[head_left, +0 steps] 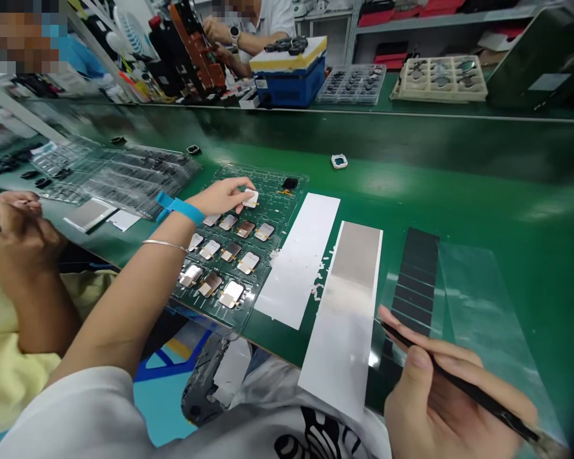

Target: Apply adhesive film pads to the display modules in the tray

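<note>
My left hand (227, 196), wearing a blue wrist strap (179, 207), pinches a small rounded-square screen module (250, 199) over the far part of a clear plastic tray (268, 172). Rows of similar silvery modules (248, 262) with orange tabs lie in that tray, and one dark module (290, 183) sits at its far right corner. In my right hand (440, 395) is a pair of black tweezers (463, 387), tips pointing left toward a long white sheet (337, 357) with a grey-beige strip on its upper part.
A second white sheet (299, 255) lies beside the tray, with white scraps (319, 280) nearby. Dark strips (416, 274) and clear film (488, 306) are at right. A white square frame (338, 160) lies farther back. At left are a co-worker's hands (22, 236) and stacked clear trays (138, 175).
</note>
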Available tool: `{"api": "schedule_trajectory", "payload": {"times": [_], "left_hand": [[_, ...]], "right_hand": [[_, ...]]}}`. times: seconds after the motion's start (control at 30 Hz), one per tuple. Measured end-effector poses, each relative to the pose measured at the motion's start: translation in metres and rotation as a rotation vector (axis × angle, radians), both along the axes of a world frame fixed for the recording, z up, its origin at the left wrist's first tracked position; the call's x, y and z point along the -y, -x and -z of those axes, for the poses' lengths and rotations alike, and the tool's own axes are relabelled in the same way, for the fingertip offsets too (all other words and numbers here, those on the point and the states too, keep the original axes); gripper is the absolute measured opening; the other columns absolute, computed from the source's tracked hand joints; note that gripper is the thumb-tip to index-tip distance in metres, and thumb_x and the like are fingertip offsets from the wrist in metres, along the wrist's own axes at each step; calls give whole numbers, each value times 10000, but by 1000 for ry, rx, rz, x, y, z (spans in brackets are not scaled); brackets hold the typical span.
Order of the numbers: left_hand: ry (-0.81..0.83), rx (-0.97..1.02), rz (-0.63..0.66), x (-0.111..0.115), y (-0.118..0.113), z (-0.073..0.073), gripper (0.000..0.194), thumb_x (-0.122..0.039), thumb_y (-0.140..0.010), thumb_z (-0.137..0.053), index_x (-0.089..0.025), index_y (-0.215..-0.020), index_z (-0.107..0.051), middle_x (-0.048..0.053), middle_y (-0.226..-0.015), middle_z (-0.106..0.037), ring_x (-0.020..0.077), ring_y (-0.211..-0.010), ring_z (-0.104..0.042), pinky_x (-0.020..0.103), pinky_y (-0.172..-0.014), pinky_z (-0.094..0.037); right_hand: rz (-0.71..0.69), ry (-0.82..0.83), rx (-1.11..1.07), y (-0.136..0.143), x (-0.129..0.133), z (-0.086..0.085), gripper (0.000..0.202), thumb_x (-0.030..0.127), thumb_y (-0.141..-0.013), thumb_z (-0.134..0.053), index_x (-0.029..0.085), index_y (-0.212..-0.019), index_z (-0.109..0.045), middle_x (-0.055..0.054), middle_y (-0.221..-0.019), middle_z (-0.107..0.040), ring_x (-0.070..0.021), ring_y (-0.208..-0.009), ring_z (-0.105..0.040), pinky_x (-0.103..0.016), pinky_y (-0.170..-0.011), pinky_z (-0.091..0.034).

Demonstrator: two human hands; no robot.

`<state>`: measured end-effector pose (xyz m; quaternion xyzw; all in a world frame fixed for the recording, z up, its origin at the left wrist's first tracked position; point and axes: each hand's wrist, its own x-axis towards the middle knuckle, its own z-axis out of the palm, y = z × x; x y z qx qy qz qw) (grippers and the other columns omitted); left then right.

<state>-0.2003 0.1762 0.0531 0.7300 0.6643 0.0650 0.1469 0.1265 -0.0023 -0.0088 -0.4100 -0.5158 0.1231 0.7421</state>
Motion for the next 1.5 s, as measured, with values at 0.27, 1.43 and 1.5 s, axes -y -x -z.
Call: {"api": "schedule_trajectory", "payload": {"times": [0.27, 1.43, 1.5], "left_hand": [[-162, -113, -120, 9, 3, 27, 601, -428, -960, -257, -59, -1342, -539, 213, -1189, -656, 327, -1144, -580, 457, -1004, -422], [-330, -1, -348, -53, -98, 47, 213, -277, -814, -630, -133, -923, -743, 174, -1032, -718, 373, -1049, -634, 455, -914, -477], [-353, 27, -359, -52, -100, 41, 227, -246, -856, -541, -124, -910, -725, 180, -1031, -709, 373, -1076, -620, 461, -936, -460]], "right_hand": [[-43, 73, -30, 1, 8, -4, 379, -130, -697, -632, 139, -942, -526, -11, -825, -614, -219, -817, -716, -483, -762, -693], [-116, 36, 3, -2, 9, -1, 380, -133, -756, -593, 156, -1003, -573, -5, -861, -631, -193, -845, -712, -454, -754, -698], [-108, 12, -2, -2, 8, -1, 380, -123, -763, -593, 158, -1018, -572, -9, -858, -630, -194, -842, -710, -438, -727, -700]]}}
